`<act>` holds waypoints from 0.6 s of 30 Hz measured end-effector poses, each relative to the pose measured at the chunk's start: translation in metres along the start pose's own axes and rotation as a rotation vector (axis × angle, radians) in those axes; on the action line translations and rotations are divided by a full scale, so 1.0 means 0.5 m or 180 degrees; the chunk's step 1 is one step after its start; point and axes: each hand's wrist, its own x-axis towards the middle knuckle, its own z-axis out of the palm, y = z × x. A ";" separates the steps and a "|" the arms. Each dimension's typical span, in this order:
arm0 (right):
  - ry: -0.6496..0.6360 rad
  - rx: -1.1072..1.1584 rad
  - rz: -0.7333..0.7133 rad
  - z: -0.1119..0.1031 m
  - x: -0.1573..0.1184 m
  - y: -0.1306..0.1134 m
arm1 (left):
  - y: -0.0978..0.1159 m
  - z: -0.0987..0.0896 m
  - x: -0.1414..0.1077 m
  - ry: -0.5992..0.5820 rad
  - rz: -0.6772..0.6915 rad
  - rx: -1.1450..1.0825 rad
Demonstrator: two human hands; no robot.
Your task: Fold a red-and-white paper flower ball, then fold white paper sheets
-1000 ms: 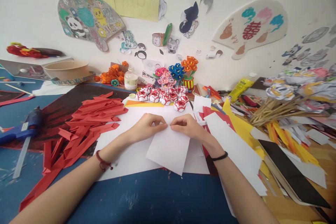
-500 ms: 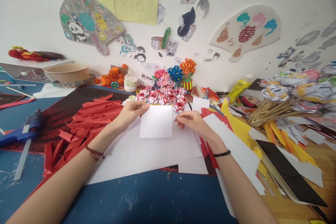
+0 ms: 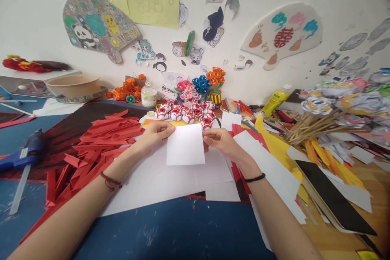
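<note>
A small square sheet of white paper [image 3: 185, 146] is held up above larger white sheets [image 3: 143, 187]. My left hand [image 3: 157, 135] pinches its upper left corner between thumb and fingers. At the upper right edge, my right hand [image 3: 219, 141] has its fingers curled against the sheet, with some fingertips partly hidden behind it. Folded red paper strips [image 3: 106, 138] lie heaped to the left of my left hand. Just beyond the sheet sit several red-and-white paper flowers [image 3: 189, 113].
A blue glue gun [image 3: 27, 154] lies at left, near a beige bowl [image 3: 74, 85]. On the right are a black-covered book [image 3: 335, 195], yellow paper [image 3: 274, 140] and paper flowers on sticks [image 3: 317, 105]. Small bouquets and a jar [image 3: 149, 95] stand against the wall.
My right hand has closed in on the sheet's right edge, where a gap showed before. The sheet has shifted slightly right and down in view.
</note>
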 end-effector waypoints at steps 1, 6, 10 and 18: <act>0.0006 0.0027 0.0010 0.001 0.001 0.001 | 0.001 0.001 -0.001 0.0003 -0.0032 -0.0025; -0.0103 0.0124 0.0028 0.009 0.005 0.013 | -0.008 0.012 -0.007 -0.0067 -0.0353 -0.0463; -0.0287 0.0035 0.0006 0.020 0.007 0.016 | -0.016 0.024 -0.013 -0.0297 -0.0597 -0.0697; 0.0455 -0.0303 -0.0182 0.021 0.011 0.002 | -0.022 0.035 -0.008 0.0073 -0.0063 -0.0133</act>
